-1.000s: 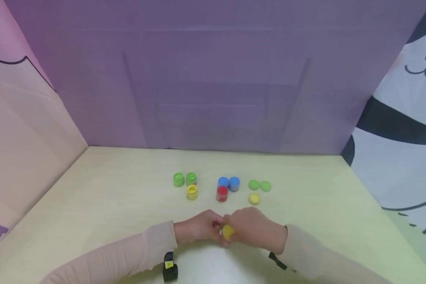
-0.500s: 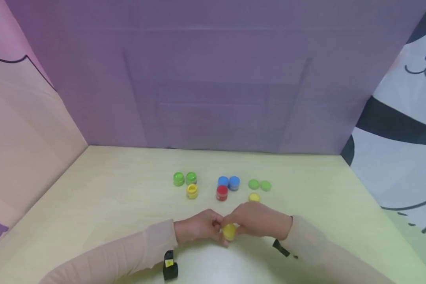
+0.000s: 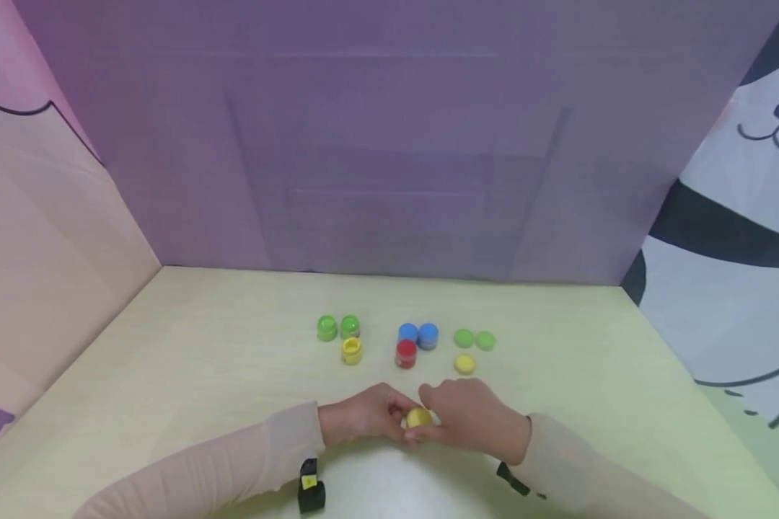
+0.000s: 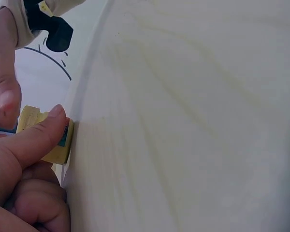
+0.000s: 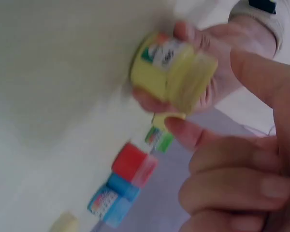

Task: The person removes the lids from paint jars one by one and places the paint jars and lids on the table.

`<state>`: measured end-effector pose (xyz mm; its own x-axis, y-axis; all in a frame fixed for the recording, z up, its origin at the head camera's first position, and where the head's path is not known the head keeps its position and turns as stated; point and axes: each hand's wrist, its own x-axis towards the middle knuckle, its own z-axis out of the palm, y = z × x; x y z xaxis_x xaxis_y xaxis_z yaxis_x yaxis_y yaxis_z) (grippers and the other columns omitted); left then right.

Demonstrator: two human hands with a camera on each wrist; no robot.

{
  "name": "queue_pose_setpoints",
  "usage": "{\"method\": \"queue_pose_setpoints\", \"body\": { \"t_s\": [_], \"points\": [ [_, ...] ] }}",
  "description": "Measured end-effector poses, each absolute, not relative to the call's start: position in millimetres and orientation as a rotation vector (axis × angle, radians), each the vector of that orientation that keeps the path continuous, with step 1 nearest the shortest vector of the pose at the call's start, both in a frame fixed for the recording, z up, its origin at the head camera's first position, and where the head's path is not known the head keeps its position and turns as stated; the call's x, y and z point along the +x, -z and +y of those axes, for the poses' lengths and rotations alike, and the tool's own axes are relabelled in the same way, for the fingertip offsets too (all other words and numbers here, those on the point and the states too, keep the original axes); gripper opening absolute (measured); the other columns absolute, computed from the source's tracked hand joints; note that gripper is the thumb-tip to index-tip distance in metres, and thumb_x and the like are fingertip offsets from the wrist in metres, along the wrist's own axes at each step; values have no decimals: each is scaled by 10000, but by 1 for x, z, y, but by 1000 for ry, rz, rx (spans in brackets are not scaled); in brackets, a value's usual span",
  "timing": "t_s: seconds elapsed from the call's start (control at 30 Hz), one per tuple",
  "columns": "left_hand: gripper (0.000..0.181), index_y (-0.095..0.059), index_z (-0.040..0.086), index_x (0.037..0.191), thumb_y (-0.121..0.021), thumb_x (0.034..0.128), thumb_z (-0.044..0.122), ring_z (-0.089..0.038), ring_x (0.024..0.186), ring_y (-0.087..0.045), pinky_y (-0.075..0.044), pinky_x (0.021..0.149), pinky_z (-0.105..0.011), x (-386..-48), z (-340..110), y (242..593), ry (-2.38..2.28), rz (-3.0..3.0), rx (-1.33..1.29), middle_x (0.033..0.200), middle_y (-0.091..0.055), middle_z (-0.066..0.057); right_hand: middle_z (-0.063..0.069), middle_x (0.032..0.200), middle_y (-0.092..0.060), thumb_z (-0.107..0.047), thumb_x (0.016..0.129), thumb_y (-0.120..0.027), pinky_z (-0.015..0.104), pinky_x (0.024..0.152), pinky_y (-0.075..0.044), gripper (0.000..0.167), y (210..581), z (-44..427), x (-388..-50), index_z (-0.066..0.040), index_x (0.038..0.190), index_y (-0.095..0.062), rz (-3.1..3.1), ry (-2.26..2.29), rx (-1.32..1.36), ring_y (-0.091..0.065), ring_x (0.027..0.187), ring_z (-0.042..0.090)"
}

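Note:
My left hand [image 3: 368, 414] grips a small yellow jar [image 3: 419, 417] close to the tabletop, thumb on its near side. The right wrist view shows the jar's label [image 5: 165, 52] and a yellow lid [image 5: 192, 83] on its top. Beside the lid is my right hand [image 3: 477, 419], thumb and index finger spread apart and the other fingers bent. In the left wrist view, a gap separates the right hand [image 4: 4, 92] from the jar [image 4: 60, 152], which the left thumb presses.
Behind the hands stand two green jars [image 3: 327, 329], an uncovered yellow jar [image 3: 352, 351], two blue-topped jars [image 3: 428, 336] and a red-topped jar [image 3: 406, 354]. Two green lids [image 3: 464, 338] and a yellow lid [image 3: 464, 364] lie to their right. A purple panel [image 3: 389, 180] closes the back.
The right hand's fingers were around the yellow jar's top; they have now spread off it. That hand shifted right, then slightly back down. The left hand has kept its hold.

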<state>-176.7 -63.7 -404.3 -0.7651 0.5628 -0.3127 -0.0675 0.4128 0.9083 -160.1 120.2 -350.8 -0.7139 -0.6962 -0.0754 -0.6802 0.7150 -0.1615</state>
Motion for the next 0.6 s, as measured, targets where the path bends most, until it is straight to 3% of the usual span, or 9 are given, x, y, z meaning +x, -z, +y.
{"method": "queue_pose_setpoints", "body": {
  "t_s": [0.27,0.6],
  "points": [
    [347,-727,131,1021,-751,712,-26,-111,595,-369,-312,557,-221,-178,-62,407,-1387,2079,431,596,-439,32,-25,565,-434,-517,825,-640,227,443,-306,436,352,109,-149,-89,837,-559,2792,212,-794,-378,482,98],
    [362,-725,170,1026,-746,720,-22,-131,608,-365,-312,565,-230,-179,-63,408,-1396,2045,414,613,-454,24,-22,569,-436,-435,827,-654,227,427,-326,406,351,104,-146,-45,905,-574,2823,247,-800,-385,473,95]
  ]
}}
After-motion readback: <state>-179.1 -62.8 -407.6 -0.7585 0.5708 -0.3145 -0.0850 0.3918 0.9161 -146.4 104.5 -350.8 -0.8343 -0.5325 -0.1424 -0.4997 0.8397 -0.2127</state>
